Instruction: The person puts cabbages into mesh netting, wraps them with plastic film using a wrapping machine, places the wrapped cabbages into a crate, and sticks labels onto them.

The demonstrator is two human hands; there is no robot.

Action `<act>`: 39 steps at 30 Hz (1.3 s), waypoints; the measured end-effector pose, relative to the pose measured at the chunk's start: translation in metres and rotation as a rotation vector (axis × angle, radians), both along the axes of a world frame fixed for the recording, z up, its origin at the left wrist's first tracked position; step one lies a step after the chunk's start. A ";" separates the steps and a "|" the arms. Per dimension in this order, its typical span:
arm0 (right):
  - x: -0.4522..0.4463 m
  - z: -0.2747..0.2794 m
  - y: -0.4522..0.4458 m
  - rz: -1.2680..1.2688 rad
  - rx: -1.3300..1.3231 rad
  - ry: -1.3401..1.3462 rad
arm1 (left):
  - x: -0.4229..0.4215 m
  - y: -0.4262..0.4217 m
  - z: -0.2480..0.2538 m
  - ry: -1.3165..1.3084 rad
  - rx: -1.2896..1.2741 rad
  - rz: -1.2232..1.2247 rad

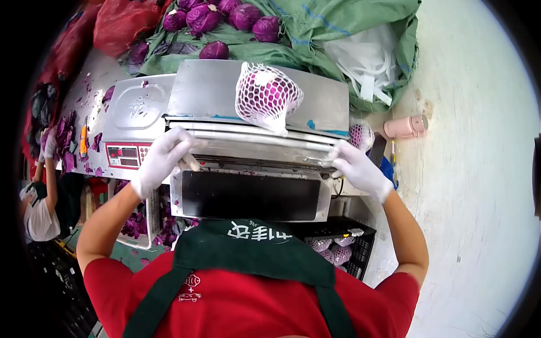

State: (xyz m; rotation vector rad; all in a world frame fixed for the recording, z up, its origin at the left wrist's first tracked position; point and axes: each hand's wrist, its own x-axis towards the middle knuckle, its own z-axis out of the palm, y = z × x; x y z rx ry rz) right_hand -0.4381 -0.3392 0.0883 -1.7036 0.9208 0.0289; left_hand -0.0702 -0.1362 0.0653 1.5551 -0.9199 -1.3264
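My left hand [164,159], in a white glove, is closed with its thumb and fingers pinched at the left end of a sheet of clear plastic film [265,147]. At the film's right end, my right hand [360,169], gloved too, pinches it. The film spans the front of a metal wrapping machine [211,90], just above its rollers. On the machine's sloping top lies a purple cabbage [270,96] in a white foam net. Nearer my body is the machine's black plate [251,195], with nothing on it.
Loose purple cabbages [204,18] lie on green sacking behind the machine. A scale [135,118] and an orange-handled knife [84,141] are on the left. Right are a pink bottle [407,127] and another netted cabbage [360,136]. Below is a black crate [360,253]. A co-worker [42,208] stands far left.
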 end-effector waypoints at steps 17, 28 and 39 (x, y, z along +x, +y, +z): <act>0.127 -0.026 -0.066 -0.081 0.260 -0.413 | -0.014 -0.171 -0.041 0.375 -0.330 -0.100; 0.008 -0.047 0.094 -0.160 1.240 -0.224 | -0.113 -0.010 -0.047 0.896 0.716 -0.197; -0.026 -0.047 0.140 -0.315 0.789 -0.428 | -0.104 0.105 -0.058 -0.377 0.077 -0.191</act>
